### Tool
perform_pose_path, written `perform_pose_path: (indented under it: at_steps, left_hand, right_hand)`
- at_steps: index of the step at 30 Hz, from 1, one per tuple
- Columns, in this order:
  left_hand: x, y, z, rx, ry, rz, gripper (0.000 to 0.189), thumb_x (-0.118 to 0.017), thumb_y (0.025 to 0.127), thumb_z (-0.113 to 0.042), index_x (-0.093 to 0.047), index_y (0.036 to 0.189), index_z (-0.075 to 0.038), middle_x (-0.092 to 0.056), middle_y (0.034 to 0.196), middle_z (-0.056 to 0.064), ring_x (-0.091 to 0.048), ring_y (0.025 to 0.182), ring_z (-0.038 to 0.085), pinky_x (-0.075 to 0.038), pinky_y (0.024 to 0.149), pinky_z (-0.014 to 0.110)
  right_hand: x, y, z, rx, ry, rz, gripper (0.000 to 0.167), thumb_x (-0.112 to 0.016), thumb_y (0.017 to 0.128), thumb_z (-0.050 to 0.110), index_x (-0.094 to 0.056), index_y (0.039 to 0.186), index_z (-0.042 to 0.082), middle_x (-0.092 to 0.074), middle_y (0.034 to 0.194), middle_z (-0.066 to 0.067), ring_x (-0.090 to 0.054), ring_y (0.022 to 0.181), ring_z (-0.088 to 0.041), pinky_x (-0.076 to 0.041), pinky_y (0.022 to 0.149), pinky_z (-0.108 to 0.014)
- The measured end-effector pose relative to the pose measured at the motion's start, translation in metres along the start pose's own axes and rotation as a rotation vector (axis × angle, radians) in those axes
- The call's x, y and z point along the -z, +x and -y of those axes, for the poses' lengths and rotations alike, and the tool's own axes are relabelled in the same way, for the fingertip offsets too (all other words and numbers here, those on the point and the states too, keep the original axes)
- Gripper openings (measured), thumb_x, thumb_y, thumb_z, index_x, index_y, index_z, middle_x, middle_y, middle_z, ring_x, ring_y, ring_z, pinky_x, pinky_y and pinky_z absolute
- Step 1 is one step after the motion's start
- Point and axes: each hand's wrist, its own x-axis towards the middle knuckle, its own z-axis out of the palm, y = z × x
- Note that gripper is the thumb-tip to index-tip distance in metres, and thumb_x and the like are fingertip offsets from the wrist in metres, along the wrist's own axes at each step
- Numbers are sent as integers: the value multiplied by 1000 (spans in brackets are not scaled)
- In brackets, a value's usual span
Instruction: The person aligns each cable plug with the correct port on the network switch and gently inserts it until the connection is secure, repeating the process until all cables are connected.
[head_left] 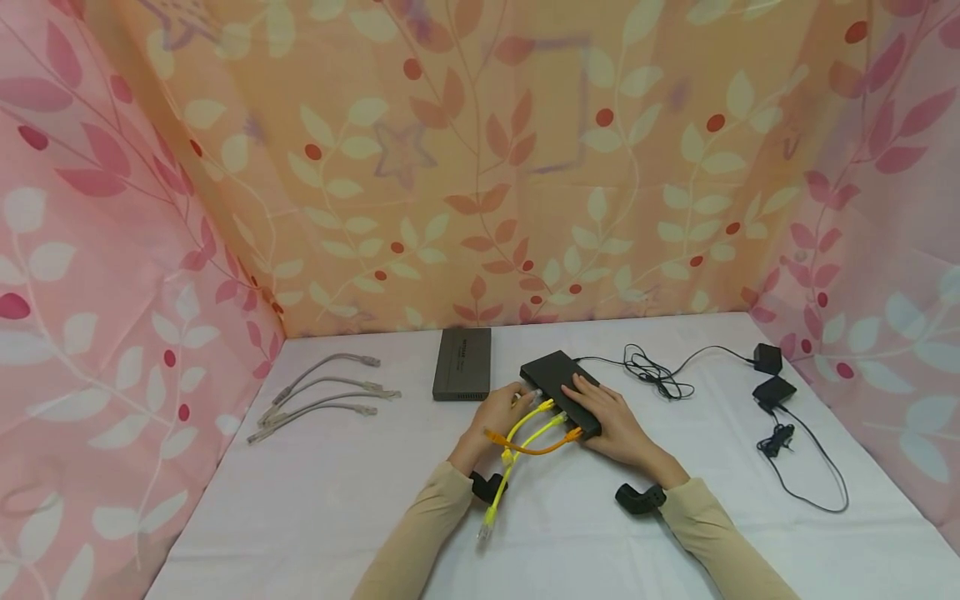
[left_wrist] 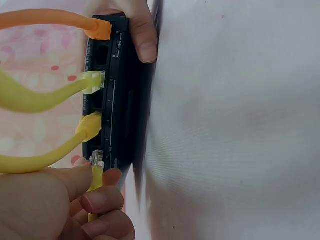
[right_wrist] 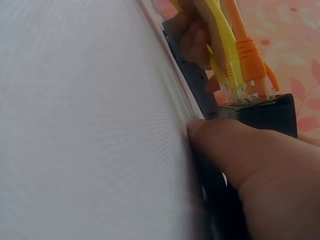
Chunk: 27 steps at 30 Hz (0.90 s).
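Observation:
A black network switch [head_left: 553, 377] lies at an angle on the table, its row of ports facing the left hand. The right hand [head_left: 617, 423] grips its near end, fingers across the top and thumb [right_wrist: 220, 137] low on the side. Between thumb and fingers, the left hand [left_wrist: 75, 200] pinches a yellow network cable by its clear plug [left_wrist: 97, 159], which is right at the end port. Two other yellow cables, one with a bright plug [left_wrist: 90, 126] and one with a paler plug [left_wrist: 93, 81], sit in ports. An orange cable [head_left: 534, 452] is plugged in at the opposite end.
A second, grey-black switch [head_left: 462, 367] lies behind the left hand. Several grey network cables [head_left: 322, 392] are spread at the left. Two black power adapters [head_left: 767, 358] with coiled cords lie at the right; one cord [head_left: 652, 371] runs to the held switch. Patterned curtains surround the white table.

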Motion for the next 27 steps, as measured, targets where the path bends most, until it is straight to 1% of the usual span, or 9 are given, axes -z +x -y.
perform_pose_path:
  at_steps: [5,8,9,12,16,19,23,25,27]
  left_hand:
    - [-1,2,-3,5,-17,0,28,-47,96,-37,-62,98,-14,-65,90,-1,-58,77,12,-45,65,25]
    - [-1,4,-4,-7,-29,6,28,-47,97,-36,-63,97,-13,-65,92,0,-59,81,13,-47,66,26]
    - [-2,5,-4,-12,-37,10,28,-47,97,-36,-63,96,-13,-65,91,0,-59,80,13,-47,65,25]
    - [-2,9,-3,-15,-83,33,28,-47,97,-34,-62,93,-11,-63,82,2,-54,66,12,-43,56,23]
    - [-2,16,1,5,-203,80,29,-48,97,-31,-60,89,-6,-57,71,2,-45,55,11,-36,49,22]
    - [-1,22,5,54,-349,143,27,-50,97,-28,-57,87,-4,-51,66,0,-40,52,10,-34,49,21]
    - [-1,30,12,134,-539,238,24,-51,96,-26,-52,81,-7,-45,59,-1,-32,46,9,-28,45,21]
    - [-1,33,15,162,-595,276,26,-51,96,-26,-51,78,-8,-44,57,-1,-29,44,8,-26,43,21]
    - [0,35,17,175,-620,304,29,-51,96,-28,-51,75,-7,-42,55,-2,-27,43,8,-24,42,21]
  right_hand:
    - [0,0,0,-5,-5,0,90,-80,65,15,-36,143,17,-28,150,-13,-28,137,-31,-19,105,-51]
    - [0,0,0,-7,-4,-2,90,-81,64,14,-36,143,17,-29,150,-14,-28,136,-32,-19,105,-52]
    - [0,0,0,-8,-1,-3,90,-81,64,14,-36,143,17,-28,150,-14,-28,136,-32,-19,105,-52]
    - [0,1,1,-10,2,-6,89,-81,66,18,-36,143,17,-29,149,-15,-28,136,-32,-19,105,-52]
    - [-1,2,3,-16,7,-14,87,-82,69,26,-37,143,17,-29,149,-15,-29,136,-32,-18,105,-52]
    - [-1,3,4,-24,16,-17,86,-82,69,29,-38,142,17,-30,149,-14,-29,136,-32,-18,105,-52]
    - [-1,4,6,-33,31,-19,86,-82,68,31,-39,142,17,-30,149,-13,-29,136,-32,-18,105,-51]
    - [0,4,6,-29,36,-20,86,-82,68,33,-40,141,17,-31,149,-13,-30,135,-32,-19,105,-51]
    - [0,4,6,-23,33,-21,86,-82,68,35,-41,141,17,-32,148,-13,-31,135,-32,-21,103,-52]
